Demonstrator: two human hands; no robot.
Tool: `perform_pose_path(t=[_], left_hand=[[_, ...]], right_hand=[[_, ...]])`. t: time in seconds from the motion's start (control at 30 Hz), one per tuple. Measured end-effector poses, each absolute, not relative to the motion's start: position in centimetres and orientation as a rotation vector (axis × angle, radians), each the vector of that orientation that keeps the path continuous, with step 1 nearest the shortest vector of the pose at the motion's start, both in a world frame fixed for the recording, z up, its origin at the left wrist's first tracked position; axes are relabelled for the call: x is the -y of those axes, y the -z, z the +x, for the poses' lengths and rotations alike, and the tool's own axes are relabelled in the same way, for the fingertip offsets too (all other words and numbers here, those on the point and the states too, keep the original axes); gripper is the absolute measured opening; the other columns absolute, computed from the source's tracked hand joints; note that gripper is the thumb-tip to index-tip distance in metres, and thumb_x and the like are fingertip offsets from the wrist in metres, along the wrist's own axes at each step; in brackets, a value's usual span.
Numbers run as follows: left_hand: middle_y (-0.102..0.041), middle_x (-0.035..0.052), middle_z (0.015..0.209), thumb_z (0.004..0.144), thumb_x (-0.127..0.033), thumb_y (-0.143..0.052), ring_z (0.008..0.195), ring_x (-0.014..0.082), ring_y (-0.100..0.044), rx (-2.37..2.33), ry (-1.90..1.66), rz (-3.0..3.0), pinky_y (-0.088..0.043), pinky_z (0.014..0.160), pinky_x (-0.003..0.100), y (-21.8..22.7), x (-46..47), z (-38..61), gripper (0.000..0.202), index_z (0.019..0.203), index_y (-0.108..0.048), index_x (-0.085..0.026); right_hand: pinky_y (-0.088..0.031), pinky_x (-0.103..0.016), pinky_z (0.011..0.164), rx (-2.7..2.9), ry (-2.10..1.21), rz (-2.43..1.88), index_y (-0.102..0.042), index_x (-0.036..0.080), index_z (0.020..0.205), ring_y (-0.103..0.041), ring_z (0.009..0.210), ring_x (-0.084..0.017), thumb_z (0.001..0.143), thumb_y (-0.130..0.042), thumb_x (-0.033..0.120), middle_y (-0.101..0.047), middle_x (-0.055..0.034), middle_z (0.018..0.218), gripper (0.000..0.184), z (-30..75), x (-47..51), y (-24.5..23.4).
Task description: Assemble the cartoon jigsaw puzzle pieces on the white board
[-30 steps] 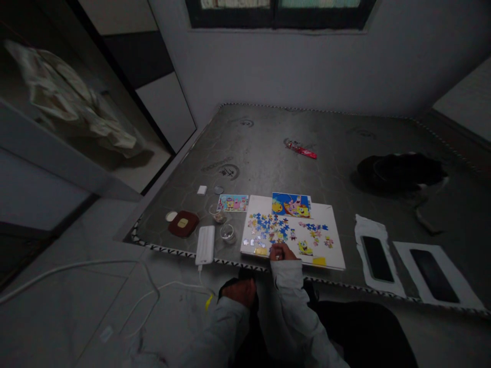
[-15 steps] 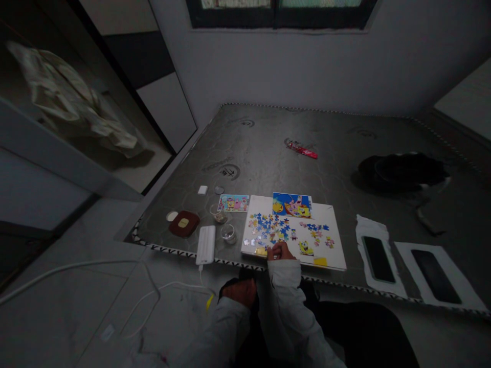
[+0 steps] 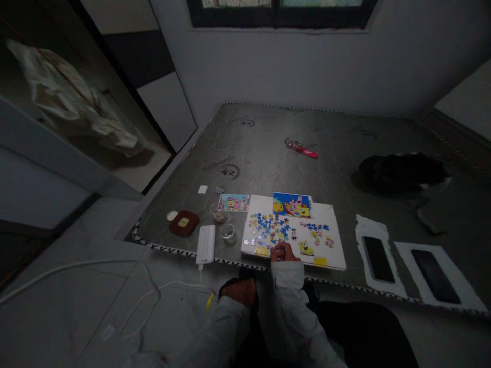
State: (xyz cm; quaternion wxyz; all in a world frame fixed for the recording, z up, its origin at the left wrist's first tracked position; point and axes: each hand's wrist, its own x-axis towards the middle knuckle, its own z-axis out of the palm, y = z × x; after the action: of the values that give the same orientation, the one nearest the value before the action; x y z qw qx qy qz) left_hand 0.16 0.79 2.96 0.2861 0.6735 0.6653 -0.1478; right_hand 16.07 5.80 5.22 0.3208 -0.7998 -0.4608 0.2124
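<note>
My right hand (image 3: 284,251) rests at the front edge of a white board (image 3: 330,225), its fingers curled and pinched together; whatever lies between them is too small to make out. Loose jigsaw pieces (image 3: 270,225) are spread over the board's left half, just beyond the fingers. To the right lie a joined yellow cartoon section (image 3: 306,248) and a few small clusters (image 3: 317,231). A picture card (image 3: 293,204) overlaps the board's back edge. Below the table edge, my left hand (image 3: 241,292) is closed over my lap, its inside hidden.
Left of the board are two clear cups (image 3: 228,233), a white power bank (image 3: 206,244) with a cable, a brown case (image 3: 184,224) and another picture card (image 3: 233,203). Two phones (image 3: 378,259) on white sheets lie right. A dark bag (image 3: 402,171) and red wrapper (image 3: 303,150) lie further back.
My right hand has shifted slightly to the right along the board's front edge, showing more of the left yellow sticker. My left hand and the pieces look unchanged.
</note>
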Motion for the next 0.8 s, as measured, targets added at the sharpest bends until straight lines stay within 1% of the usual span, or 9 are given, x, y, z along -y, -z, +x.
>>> perform_pose_path(t=[0.13,0.2,0.3,0.4,0.57,0.63,0.7,0.8], left_hand=[[-0.087,0.0119,0.114,0.115,-0.035,-0.033,0.107,0.0272,-0.083,-1.798,0.419,1.799,-0.055,0.083,0.035,-3.1,-0.8,0.4,0.057,0.11,-0.089,-0.025],[-0.088,0.0119,0.113,0.114,-0.036,-0.036,0.106,0.027,-0.083,-1.815,0.415,1.78,-0.055,0.083,0.035,-3.2,-0.7,0.4,0.055,0.109,-0.089,-0.026],[-0.087,0.014,0.114,0.113,-0.035,-0.037,0.106,0.0286,-0.083,-1.823,0.37,1.767,-0.056,0.085,0.037,-3.2,-0.7,0.4,0.054,0.109,-0.09,-0.024],[-0.087,0.0148,0.114,0.113,-0.034,-0.036,0.106,0.0295,-0.083,-1.795,0.358,1.766,-0.057,0.087,0.039,-3.5,-0.7,0.2,0.054,0.109,-0.089,-0.023],[-0.086,0.0148,0.118,0.113,-0.04,-0.035,0.111,0.029,-0.081,-1.76,0.393,1.703,-0.056,0.09,0.039,-4.6,-1.1,0.1,0.055,0.113,-0.088,-0.025],[-0.086,0.0131,0.12,0.113,-0.04,-0.035,0.113,0.0275,-0.081,-1.759,0.415,1.699,-0.056,0.091,0.038,-4.8,-1.3,0.2,0.054,0.114,-0.087,-0.026],[-0.086,0.0121,0.12,0.114,-0.039,-0.034,0.112,0.0266,-0.081,-1.759,0.442,1.725,-0.057,0.091,0.037,-4.8,-1.3,0.4,0.054,0.114,-0.087,-0.027],[-0.087,0.0142,0.118,0.114,-0.036,-0.033,0.11,0.0281,-0.082,-1.765,0.459,1.771,-0.058,0.09,0.038,-4.4,-1.3,0.7,0.056,0.113,-0.088,-0.024]], right_hand=[[-0.04,-0.034,0.069,1.208,-0.556,-2.088,-0.071,0.027,0.096,-0.061,0.055,-0.019,0.089,-0.053,0.068,-0.069,0.0027,0.06,0.045,16.7,-4.8,-5.1],[-0.039,-0.033,0.066,1.216,-0.58,-2.067,-0.072,0.027,0.095,-0.061,0.054,-0.018,0.088,-0.054,0.071,-0.068,0.0025,0.059,0.049,17.5,-4.3,-5.1],[-0.04,-0.032,0.066,1.253,-0.549,-2.051,-0.076,0.026,0.096,-0.062,0.056,-0.018,0.088,-0.057,0.073,-0.07,0.0015,0.063,0.051,19.2,-3.7,-5.1],[-0.042,-0.032,0.067,1.298,-0.476,-2.085,-0.079,0.026,0.098,-0.061,0.056,-0.017,0.09,-0.057,0.074,-0.071,-0.0002,0.066,0.053,21.0,-3.4,-5.2],[-0.042,-0.031,0.062,1.322,-0.481,-2.085,-0.084,0.022,0.103,-0.06,0.055,-0.018,0.089,-0.053,0.08,-0.069,-0.0025,0.062,0.067,22.8,-3.0,-5.0],[-0.043,-0.031,0.061,1.34,-0.494,-2.079,-0.085,0.022,0.109,-0.06,0.055,-0.018,0.089,-0.053,0.078,-0.069,-0.0023,0.061,0.068,22.8,-2.6,-4.6],[-0.043,-0.03,0.061,1.382,-0.527,-2.065,-0.085,0.023,0.122,-0.06,0.055,-0.017,0.09,-0.055,0.071,-0.07,-0.0018,0.064,0.065,22.6,-2.3,-4.1],[-0.041,-0.029,0.059,1.47,-0.605,-2.054,-0.082,0.028,0.136,-0.056,0.052,-0.015,0.092,-0.058,0.061,-0.069,0.0003,0.062,0.06,22.2,-1.8,-3.6]])
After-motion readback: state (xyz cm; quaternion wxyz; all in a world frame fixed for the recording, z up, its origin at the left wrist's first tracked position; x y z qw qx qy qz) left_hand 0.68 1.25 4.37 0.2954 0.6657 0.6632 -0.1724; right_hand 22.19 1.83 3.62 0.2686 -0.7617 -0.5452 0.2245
